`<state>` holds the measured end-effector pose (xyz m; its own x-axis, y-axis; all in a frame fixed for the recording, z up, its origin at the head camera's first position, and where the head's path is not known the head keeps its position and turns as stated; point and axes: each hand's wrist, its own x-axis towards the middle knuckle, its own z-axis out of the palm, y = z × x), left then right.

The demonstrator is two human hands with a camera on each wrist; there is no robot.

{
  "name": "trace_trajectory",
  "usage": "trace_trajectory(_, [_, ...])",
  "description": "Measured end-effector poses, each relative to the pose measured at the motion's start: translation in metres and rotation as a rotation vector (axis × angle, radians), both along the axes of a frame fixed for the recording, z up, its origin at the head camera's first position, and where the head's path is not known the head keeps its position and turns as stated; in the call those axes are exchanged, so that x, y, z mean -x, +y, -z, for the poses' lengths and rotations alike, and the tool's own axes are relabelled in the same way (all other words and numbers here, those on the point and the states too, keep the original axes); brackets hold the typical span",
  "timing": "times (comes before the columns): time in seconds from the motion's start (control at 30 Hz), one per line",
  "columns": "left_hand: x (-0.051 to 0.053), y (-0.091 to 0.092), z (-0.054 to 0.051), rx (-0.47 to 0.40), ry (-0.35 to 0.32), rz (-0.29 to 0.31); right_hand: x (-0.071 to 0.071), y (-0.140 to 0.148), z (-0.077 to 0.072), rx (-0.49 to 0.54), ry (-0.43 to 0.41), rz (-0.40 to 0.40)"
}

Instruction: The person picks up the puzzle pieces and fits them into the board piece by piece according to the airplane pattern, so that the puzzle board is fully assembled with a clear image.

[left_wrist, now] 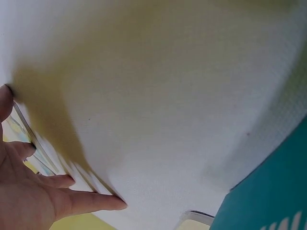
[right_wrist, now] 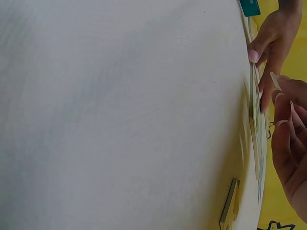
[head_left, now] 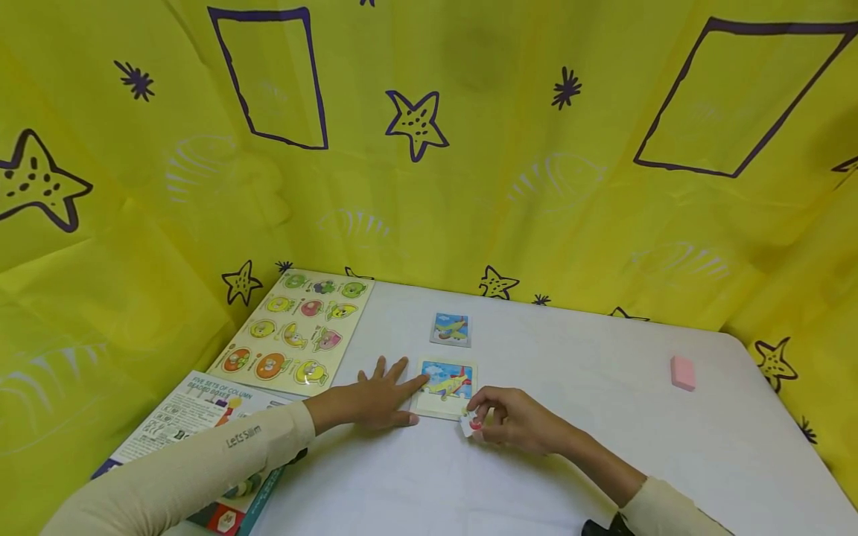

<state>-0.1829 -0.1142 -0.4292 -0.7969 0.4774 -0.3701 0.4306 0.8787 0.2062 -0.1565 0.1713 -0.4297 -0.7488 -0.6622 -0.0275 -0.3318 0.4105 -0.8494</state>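
Note:
A jigsaw board (head_left: 429, 406) with an airplane picture lies on the white table; its lower strip is bare and pale. My left hand (head_left: 380, 400) rests on the table at the board's left side, fingers spread, index fingertip on the board's edge. The left wrist view shows this hand (left_wrist: 26, 199) with its fingers stretched out. Near the board's lower right corner, my right hand (head_left: 519, 421) pinches a puzzle piece (head_left: 469, 424), white with red and green, tilted above the table. In the right wrist view, the piece (right_wrist: 275, 80) appears edge-on between thumb and fingers.
Behind the board lies a smaller airplane picture card (head_left: 451, 329). To the left are a fruit-picture board (head_left: 288, 335) and a printed box (head_left: 174, 417), partly under the left sleeve. A pink block (head_left: 682, 372) sits at right. A yellow curtain (head_left: 469, 208) borders the table.

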Motion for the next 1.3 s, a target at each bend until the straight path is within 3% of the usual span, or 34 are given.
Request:
trace_trajectory(0.3, [-0.002, 0.000, -0.002, 0.005, 0.010, 0.001, 0.004, -0.012, -0.001, -0.006, 0.030, 0.007])
trace_trajectory(0.53, [-0.002, -0.001, -0.002, -0.015, 0.010, 0.004, 0.007, -0.019, -0.003, 0.024, -0.027, -0.031])
trace_trajectory(0.77, [-0.001, -0.004, -0.001, -0.030, 0.017, 0.012, 0.011, -0.028, -0.005, 0.027, -0.077, -0.001])
trace_trajectory(1.1, [-0.001, -0.003, -0.002, -0.038, 0.012, 0.019, 0.020, -0.040, -0.002, -0.035, 0.009, 0.043])
trace_trajectory(1.3, [-0.003, -0.002, -0.003, -0.027, 0.016, 0.023, 0.025, -0.048, 0.001, -0.054, 0.002, 0.076])
